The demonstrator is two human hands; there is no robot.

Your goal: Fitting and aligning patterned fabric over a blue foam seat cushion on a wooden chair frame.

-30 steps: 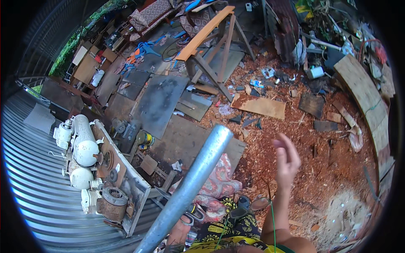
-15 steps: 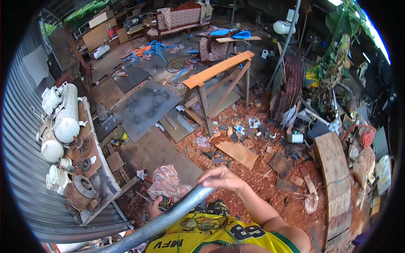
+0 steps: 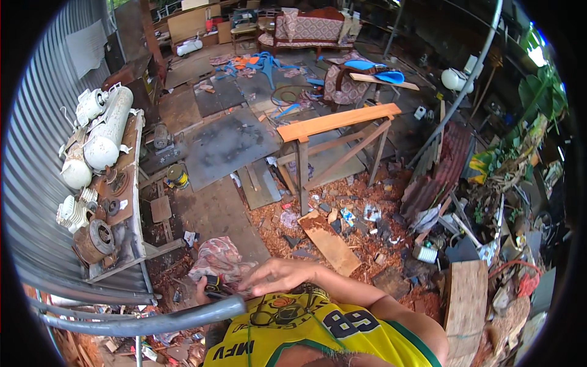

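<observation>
My right hand (image 3: pixel 278 276) has its fingers stretched out and loosely apart, with nothing seen in them. It is beyond the end of a grey metal pipe (image 3: pixel 165 322) and apart from it. The pipe crosses in front of my yellow jersey from the lower left. My left hand (image 3: pixel 201 290), partly hidden behind the pipe, is wrapped round a small yellow-and-black hand tool (image 3: pixel 213 284) whose exact kind I cannot make out. A crumpled pink patterned cloth (image 3: pixel 219 259) lies on the ground just beyond both hands.
At left, a workbench (image 3: pixel 129 211) bears white compressor tanks (image 3: pixel 103 150) and rusty motor parts. A paint can (image 3: pixel 177 176) stands beside it. Ahead, an orange-brown plank (image 3: pixel 339 122) rests on a wooden sawhorse. Wood chips and scraps cover the ground; a worn board (image 3: pixel 466 306) lies at right.
My right hand has let go of the pipe's end and moved left, near the left hand. The pipe's end has shifted left and lower. The whole view has turned a little leftward.
</observation>
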